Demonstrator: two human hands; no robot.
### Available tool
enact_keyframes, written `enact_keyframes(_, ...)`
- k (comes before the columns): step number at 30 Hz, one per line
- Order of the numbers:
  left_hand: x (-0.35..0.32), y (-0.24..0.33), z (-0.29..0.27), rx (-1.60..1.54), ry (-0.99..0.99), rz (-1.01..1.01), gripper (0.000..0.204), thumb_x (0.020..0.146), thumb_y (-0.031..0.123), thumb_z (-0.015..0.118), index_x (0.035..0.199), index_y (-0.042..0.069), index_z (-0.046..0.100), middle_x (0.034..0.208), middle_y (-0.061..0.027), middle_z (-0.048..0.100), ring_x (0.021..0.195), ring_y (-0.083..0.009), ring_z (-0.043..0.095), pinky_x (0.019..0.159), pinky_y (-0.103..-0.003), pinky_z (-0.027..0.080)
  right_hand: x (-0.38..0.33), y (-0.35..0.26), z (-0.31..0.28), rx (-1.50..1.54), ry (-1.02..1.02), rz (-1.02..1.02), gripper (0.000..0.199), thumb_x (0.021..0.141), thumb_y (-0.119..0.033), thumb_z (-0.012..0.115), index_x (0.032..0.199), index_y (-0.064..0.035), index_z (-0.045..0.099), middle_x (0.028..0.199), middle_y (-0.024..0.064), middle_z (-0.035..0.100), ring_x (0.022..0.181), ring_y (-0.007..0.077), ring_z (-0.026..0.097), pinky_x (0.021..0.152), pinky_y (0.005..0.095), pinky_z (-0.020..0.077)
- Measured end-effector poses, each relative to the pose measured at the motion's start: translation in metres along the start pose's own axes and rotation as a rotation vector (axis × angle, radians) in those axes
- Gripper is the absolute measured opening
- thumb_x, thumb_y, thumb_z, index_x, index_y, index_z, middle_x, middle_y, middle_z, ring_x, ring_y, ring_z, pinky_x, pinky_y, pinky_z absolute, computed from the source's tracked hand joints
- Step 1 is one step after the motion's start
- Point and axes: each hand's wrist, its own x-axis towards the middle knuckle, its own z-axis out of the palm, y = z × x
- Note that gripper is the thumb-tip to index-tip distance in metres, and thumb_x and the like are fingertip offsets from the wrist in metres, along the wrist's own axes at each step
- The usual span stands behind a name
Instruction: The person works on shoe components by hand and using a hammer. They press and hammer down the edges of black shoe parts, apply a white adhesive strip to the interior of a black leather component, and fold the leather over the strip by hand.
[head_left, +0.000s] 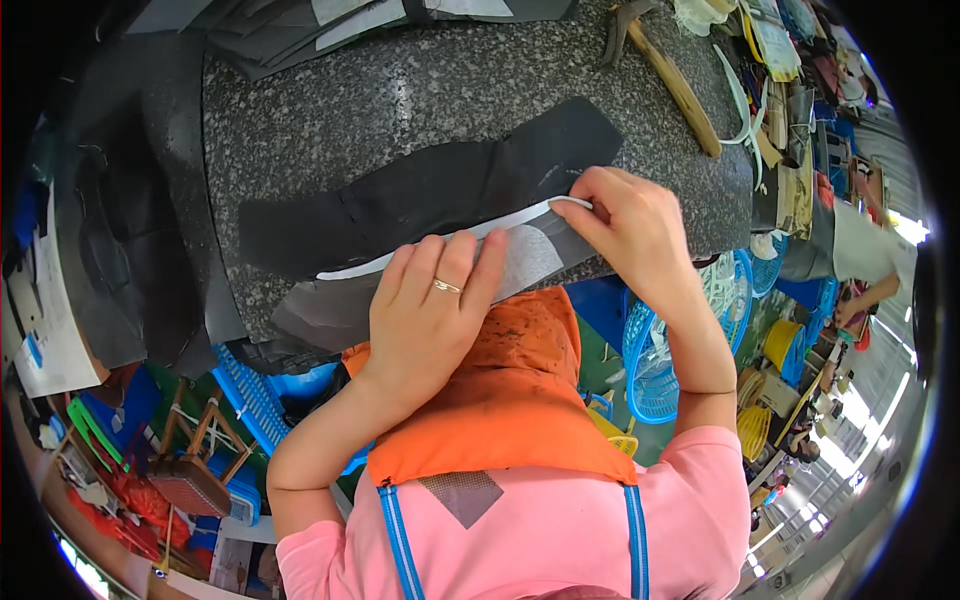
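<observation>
A long black piece of leather-like material lies across a speckled stone slab. Along its near edge runs a narrow white strip. Below the strip is a dark grey flap with a pale grey patch. My left hand, a ring on one finger, lies with fingers stretched over the flap, fingertips at the strip. My right hand pinches the strip's right end between thumb and forefinger. The left thumb is hidden.
A hammer with a wooden handle lies at the slab's far right. Dark sheets are stacked at the back, and black pieces lie at left. Blue baskets stand below the right edge. Another person's arm shows far right.
</observation>
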Motion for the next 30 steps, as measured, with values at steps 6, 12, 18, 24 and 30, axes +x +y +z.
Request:
enact_keyframes(6,0.0,0.008,-0.013,-0.009,0.063,0.01,0.018,0.074,0.009,0.066,0.091,0.004,0.068,0.111,-0.0123,0.065,0.105,-0.0262,0.059,0.087,-0.038,0.047,0.036,0.009,-0.025,-0.206,-0.115,-0.027,0.045,0.068,-0.035,0.083,0.092,-0.0031,0.062,0.092,0.0136,0.062,0.086,0.032,0.06,0.076,0.0402,0.0469)
enact_keyframes(12,-0.014,0.002,-0.026,-0.632,0.034,-0.374,0.03,0.077,0.007,0.072,0.106,0.003,0.07,0.114,-0.0085,0.07,0.116,-0.029,0.057,0.099,-0.043,0.04,0.056,-0.057,0.018,-0.156,0.038,-0.418,0.039,0.072,-0.028,0.079,0.096,-0.0023,0.063,0.101,0.0133,0.061,0.089,0.0314,0.06,0.085,0.0416,0.0454)
enact_keyframes(18,-0.07,-0.02,-0.004,0.078,0.249,-0.237,0.027,0.08,0.004,0.068,0.107,0.008,0.07,0.125,-0.0081,0.067,0.115,-0.0282,0.06,0.101,-0.041,0.036,0.032,-0.074,0.021,-0.059,0.161,-0.737,0.029,0.073,-0.016,0.072,0.095,0.0006,0.064,0.096,0.012,0.063,0.083,0.0311,0.06,0.095,0.0411,0.0458)
enact_keyframes(24,-0.07,-0.027,-0.013,0.034,0.264,-0.199,0.035,0.074,0.008,0.074,0.109,0.011,0.068,0.131,-0.0157,0.06,0.116,-0.0286,0.059,0.095,-0.042,0.038,-0.003,-0.057,0.023,0.339,-0.117,-0.949,0.021,0.081,-0.007,0.064,0.099,0.0033,0.065,0.113,0.0185,0.066,0.096,0.0318,0.068,0.082,0.0424,0.0581)
enact_keyframes(30,-0.058,-0.046,-0.047,-0.81,0.38,-0.621,0.085,0.069,-0.019,0.061,0.147,0.005,0.038,0.15,-0.0215,0.043,0.125,-0.0364,0.053,0.101,-0.042,0.048,-0.003,-0.051,0.026,0.195,-0.247,-0.964,0.017,0.074,-0.007,0.068,0.09,0.0009,0.064,0.128,0.0191,0.061,0.108,0.0323,0.065,0.088,0.0409,0.0568)
